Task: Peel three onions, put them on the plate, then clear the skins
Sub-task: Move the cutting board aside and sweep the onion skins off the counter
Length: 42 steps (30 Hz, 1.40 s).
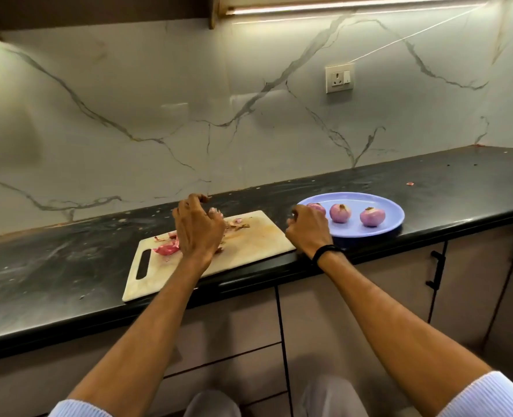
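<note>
Two peeled purple onions [340,212] [372,216] stand on the blue plate [390,206]. A third onion [317,207] sits at the plate's left side, half hidden behind my right hand [308,231], whose curled fingers close on it. My left hand [198,231] hovers over the pale cutting board [249,245] with its fingers curled down, pinching a brown bit of skin at the fingertips. Purple and brown onion skins [166,249] lie on the board around and under that hand.
The black countertop [53,266] runs left to right with its front edge near me. A marble wall with a socket [339,77] stands behind. A small skin scrap [410,183] lies far right. Cabinet doors with a black handle [435,269] are below.
</note>
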Motion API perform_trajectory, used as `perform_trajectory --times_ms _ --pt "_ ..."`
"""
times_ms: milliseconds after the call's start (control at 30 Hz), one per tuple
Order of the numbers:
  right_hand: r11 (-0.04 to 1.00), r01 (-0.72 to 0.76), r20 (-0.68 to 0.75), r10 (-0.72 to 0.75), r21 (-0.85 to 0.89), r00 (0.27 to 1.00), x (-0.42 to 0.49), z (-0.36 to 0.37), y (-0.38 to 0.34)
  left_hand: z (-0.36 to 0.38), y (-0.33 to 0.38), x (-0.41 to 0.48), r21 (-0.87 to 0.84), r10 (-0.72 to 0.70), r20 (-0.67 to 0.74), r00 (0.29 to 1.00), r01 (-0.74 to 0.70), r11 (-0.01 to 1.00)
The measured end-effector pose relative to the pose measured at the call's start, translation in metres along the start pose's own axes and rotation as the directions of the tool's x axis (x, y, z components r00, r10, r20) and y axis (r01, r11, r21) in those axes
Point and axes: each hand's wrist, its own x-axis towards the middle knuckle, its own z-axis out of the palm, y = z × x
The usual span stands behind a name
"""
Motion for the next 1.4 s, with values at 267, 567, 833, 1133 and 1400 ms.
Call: perform_trajectory --times_ms 267,567,833,1133,1400 --pt "0.999 0.016 0.177 -0.024 0.048 0.984 0.0 0.058 -0.033 -0.023 -0.066 0.003 -0.115 -0.314 -0.055 0.948 0.306 0.945" --pt "0.954 -0.155 0.185 0.206 -0.257 0.961 0.029 0.088 -0.046 -0.037 -0.118 0.019 0.26 -0.696 0.038 0.717 0.666 0.699" --pt "0.919 -0.313 0.136 0.351 -0.238 0.927 0.044 0.092 -0.049 -0.033 -0.123 0.025 0.282 -0.716 0.056 0.695 0.677 0.68" --pt "0.868 -0.485 0.185 0.462 0.107 0.867 0.065 0.082 -0.045 -0.054 -0.129 0.05 -0.33 -0.806 0.205 0.555 0.815 0.477" --pt "0.764 -0.497 0.168 0.472 0.411 0.866 0.098 0.082 -0.059 -0.062 -0.129 0.093 -0.511 -0.762 0.15 0.63 0.709 0.486"
